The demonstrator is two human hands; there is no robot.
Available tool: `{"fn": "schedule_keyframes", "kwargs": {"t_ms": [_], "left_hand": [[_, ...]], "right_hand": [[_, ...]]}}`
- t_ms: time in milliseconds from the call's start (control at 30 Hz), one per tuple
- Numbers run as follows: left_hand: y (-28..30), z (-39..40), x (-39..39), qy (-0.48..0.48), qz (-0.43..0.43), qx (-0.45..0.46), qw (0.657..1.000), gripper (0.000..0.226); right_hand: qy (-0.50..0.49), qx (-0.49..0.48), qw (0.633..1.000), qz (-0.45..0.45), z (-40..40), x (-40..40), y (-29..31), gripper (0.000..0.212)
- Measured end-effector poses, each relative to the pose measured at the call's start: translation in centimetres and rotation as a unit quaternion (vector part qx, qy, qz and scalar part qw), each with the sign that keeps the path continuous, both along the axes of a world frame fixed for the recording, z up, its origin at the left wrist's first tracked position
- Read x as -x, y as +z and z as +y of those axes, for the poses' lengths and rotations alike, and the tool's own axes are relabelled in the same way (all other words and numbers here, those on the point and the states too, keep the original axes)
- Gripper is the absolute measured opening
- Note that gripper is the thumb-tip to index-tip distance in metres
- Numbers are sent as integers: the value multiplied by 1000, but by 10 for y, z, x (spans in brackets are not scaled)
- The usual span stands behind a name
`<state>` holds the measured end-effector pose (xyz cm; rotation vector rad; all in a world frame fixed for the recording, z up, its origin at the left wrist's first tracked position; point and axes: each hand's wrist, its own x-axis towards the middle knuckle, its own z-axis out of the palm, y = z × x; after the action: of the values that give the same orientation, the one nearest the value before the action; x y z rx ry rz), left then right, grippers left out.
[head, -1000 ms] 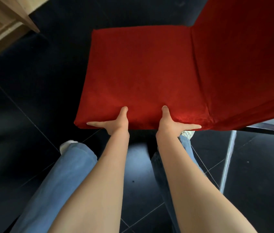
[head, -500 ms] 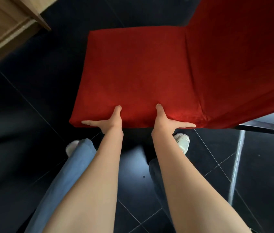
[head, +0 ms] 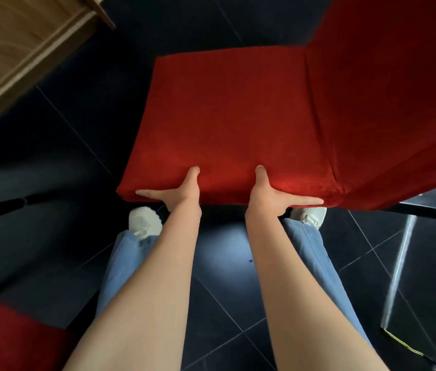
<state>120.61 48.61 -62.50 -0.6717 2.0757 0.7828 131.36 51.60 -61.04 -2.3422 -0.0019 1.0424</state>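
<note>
Thumbs on top, the left hand (head: pixel 178 193) and right hand (head: pixel 273 194) stay clamped side by side on the near edge of the red velvet chair seat (head: pixel 238 116), which has moved closer to the pale wooden desk (head: pixel 24 49) at ten o'clock, probably being tucked in.

The red chair (head: pixel 224 124) has neared the wooden table (head: pixel 10 49).

No text to read, red chair seat (head: pixel 224 116) plain — no label, brand or number
</note>
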Motion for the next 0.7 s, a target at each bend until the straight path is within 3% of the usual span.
{"fn": "schedule_keyframes", "kwargs": {"t_ms": [333,700], "left_hand": [[48,-58,49,-20,-8,57,998,149],[80,-38,59,-89,15,69,993,141]], "right_hand": [[-7,87,996,-1,-50,48,55,139],[44,89,995,-20,-28,65,76,141]]}}
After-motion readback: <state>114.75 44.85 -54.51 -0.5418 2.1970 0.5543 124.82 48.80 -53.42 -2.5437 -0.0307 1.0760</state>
